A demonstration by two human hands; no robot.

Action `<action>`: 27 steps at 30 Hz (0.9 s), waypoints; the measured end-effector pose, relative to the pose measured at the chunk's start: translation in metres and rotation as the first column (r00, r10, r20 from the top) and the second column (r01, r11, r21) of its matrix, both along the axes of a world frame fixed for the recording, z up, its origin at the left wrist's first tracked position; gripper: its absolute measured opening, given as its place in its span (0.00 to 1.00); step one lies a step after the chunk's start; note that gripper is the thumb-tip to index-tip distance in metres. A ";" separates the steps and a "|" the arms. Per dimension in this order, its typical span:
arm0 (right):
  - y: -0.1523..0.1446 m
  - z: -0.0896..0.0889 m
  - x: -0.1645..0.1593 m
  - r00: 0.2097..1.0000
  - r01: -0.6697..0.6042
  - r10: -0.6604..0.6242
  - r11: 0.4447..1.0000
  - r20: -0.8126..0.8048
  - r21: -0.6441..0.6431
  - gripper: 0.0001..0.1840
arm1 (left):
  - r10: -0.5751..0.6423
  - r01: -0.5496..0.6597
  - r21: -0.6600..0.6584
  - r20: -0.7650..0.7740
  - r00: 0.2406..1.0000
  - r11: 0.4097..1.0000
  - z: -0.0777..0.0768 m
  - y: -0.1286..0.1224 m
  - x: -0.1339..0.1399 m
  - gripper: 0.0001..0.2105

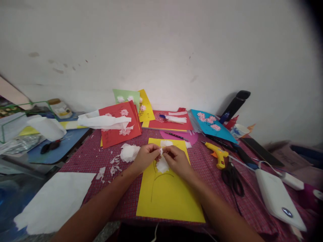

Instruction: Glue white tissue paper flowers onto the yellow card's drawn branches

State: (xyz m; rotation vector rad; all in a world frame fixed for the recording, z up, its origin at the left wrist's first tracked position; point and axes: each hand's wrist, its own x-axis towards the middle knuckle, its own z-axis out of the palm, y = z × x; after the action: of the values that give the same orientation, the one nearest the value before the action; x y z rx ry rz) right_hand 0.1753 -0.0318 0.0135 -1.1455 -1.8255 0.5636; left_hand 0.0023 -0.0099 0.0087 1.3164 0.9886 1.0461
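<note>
1 pale wall point(161, 50) (scuffed) backs the cloth-covered table point(203, 163).

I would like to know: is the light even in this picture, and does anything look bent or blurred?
Head view: uneven, the wall brighter near the middle, the upper right corner black; head view: the white device at lower right looks stretched; head view: the white paper between left hand and right hand is too soft for fine detail.

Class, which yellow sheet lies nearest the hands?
The front sheet, with dark curved lines, beneath the left hand and right hand; the rear sheet, with flowers, is by the wall.
</note>
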 end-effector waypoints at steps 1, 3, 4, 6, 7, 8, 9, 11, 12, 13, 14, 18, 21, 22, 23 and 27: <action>0.000 -0.001 -0.001 1.000 0.000 -0.001 0.999 -0.014 -0.032 0.08 | -0.015 0.015 0.004 0.006 1.000 1.000 0.000 0.000 0.000 0.10; 0.001 -0.004 -0.002 0.998 0.005 -0.010 0.996 -0.056 -0.088 0.07 | -0.034 0.034 0.006 0.014 0.999 0.999 0.000 -0.001 0.001 0.10; 0.002 -0.005 -0.002 0.996 0.008 -0.017 0.994 -0.083 -0.111 0.07 | -0.039 0.039 0.005 0.013 0.999 0.999 0.000 0.000 0.001 0.10; 0.004 -0.007 -0.002 0.992 0.005 -0.022 0.990 -0.123 -0.143 0.06 | -0.046 0.046 -0.002 0.009 0.999 0.999 -0.001 0.000 0.000 0.10; 0.004 -0.007 -0.002 0.991 0.000 -0.021 0.988 -0.135 -0.154 0.06 | -0.046 0.046 -0.003 0.006 0.999 0.999 -0.001 0.001 0.000 0.10; 0.005 -0.007 -0.002 0.989 -0.005 -0.019 0.987 -0.144 -0.163 0.06 | -0.045 0.045 -0.002 0.003 0.999 0.999 -0.002 0.001 0.000 0.10; 0.005 -0.007 -0.002 0.989 -0.009 -0.017 0.986 -0.150 -0.169 0.06 | -0.043 0.043 0.002 -0.002 0.999 0.999 -0.002 0.001 -0.001 0.10; 0.004 -0.007 -0.002 0.988 -0.012 -0.015 0.985 -0.152 -0.173 0.06 | -0.043 0.043 0.013 -0.010 0.999 0.999 -0.002 0.001 -0.001 0.09; 0.004 -0.007 -0.002 0.989 -0.010 -0.016 0.985 -0.150 -0.170 0.06 | -0.044 0.044 0.016 -0.013 0.999 0.999 -0.002 0.001 -0.001 0.09; 0.003 -0.006 -0.002 0.989 -0.007 -0.018 0.986 -0.146 -0.166 0.06 | -0.043 0.043 0.016 -0.016 0.999 0.999 -0.002 0.000 -0.001 0.09; 0.003 -0.006 -0.002 0.990 -0.002 -0.022 0.987 -0.141 -0.163 0.06 | -0.041 0.042 0.014 -0.018 0.999 0.999 -0.001 0.000 0.000 0.09; 0.002 -0.007 -0.003 0.992 0.014 -0.033 0.989 -0.125 -0.149 0.06 | -0.042 0.042 0.006 -0.017 0.999 0.999 0.001 -0.001 0.000 0.08; 0.002 -0.007 -0.004 0.993 0.017 -0.032 0.992 -0.113 -0.127 0.05 | -0.052 0.052 -0.001 -0.005 0.999 0.999 0.003 -0.001 0.000 0.08; 0.002 -0.008 -0.004 0.994 0.021 -0.033 0.993 -0.103 -0.118 0.05 | -0.054 0.054 -0.004 -0.004 0.999 0.999 0.003 -0.001 0.000 0.09; 0.002 -0.007 -0.004 0.996 0.027 -0.036 0.994 -0.087 -0.106 0.05 | -0.055 0.055 -0.006 -0.006 0.998 0.998 0.003 -0.001 0.000 0.09; 0.000 -0.006 -0.004 0.999 0.049 -0.050 0.997 -0.012 -0.066 0.07 | -0.057 0.057 0.007 -0.035 0.998 0.998 0.002 0.000 -0.001 0.09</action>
State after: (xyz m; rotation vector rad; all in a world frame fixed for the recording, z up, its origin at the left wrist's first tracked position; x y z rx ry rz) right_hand 0.1714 -0.0319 0.0075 -1.2246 -1.7733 0.6050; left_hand 0.0015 -0.0104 0.0104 1.3653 0.9680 0.9882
